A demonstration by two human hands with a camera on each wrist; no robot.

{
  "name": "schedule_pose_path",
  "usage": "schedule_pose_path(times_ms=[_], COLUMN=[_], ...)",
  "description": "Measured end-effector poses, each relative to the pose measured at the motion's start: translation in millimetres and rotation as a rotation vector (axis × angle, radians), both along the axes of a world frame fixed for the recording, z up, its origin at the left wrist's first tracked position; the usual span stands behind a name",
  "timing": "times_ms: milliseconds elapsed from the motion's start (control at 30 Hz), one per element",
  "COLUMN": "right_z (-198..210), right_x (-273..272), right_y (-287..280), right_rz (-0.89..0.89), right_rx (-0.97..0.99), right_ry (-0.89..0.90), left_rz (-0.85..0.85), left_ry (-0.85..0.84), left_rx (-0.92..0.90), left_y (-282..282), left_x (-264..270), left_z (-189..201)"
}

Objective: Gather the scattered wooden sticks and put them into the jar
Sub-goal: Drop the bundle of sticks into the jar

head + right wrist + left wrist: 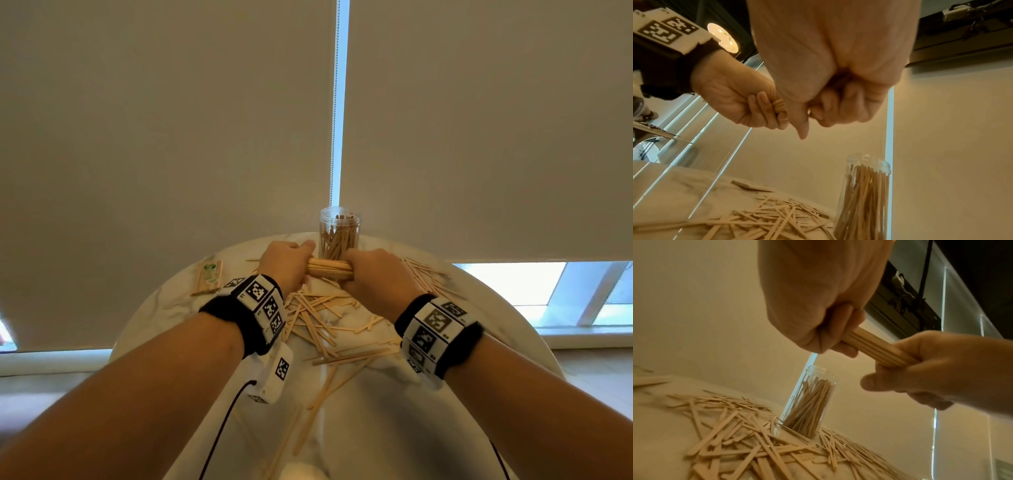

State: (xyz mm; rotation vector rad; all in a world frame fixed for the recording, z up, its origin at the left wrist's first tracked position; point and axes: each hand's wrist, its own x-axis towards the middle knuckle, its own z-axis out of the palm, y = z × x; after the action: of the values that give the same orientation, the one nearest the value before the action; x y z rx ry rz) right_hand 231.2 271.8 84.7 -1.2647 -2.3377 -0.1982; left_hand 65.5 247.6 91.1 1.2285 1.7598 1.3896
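While a bundle of wooden sticks [329,269] is gripped by the left hand [285,263] and right hand [373,274], loose sticks [318,315] are strewn across the marble table [164,308]. Just behind, a part-filled clear jar [339,233] is seen.

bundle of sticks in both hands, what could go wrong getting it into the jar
1. The bundle of sticks lies sideways between the left hand and right hand; tipping it upright may let sticks slip out.
2. The jar already holds many sticks, so the bundle could jam at the mouth.
3. Loose sticks lie against the jar's base; a bump might topple it.
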Motion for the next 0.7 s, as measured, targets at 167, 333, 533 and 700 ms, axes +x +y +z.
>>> schedule_pose_path(times_ms=[167, 333, 533, 700], right_z=[6.8, 6.4, 10.5, 29.6], right_x=[-2.1, 1.5, 8.4, 20.1], right_y=[6.4, 2.4, 6.5, 37.2], right_rz=[-0.094, 0.059, 0.118, 0.044], right_rx=[0.045, 0.036, -0.076, -0.110], right_ry=[-0.132, -0.176, -0.123, -0.168], left_rz=[-0.236, -0.220, -0.278, -0.271], left_ry=[-0.241, -0.368, -0.361, -0.161], left_rx=[-0.087, -0.106, -0.191, -0.266], left_y=[-5.0, -2.1, 3.7, 24.4], left_x=[5.7, 4.0, 7.0, -4.4], left_z=[1.2, 1.4, 6.5, 11.6])
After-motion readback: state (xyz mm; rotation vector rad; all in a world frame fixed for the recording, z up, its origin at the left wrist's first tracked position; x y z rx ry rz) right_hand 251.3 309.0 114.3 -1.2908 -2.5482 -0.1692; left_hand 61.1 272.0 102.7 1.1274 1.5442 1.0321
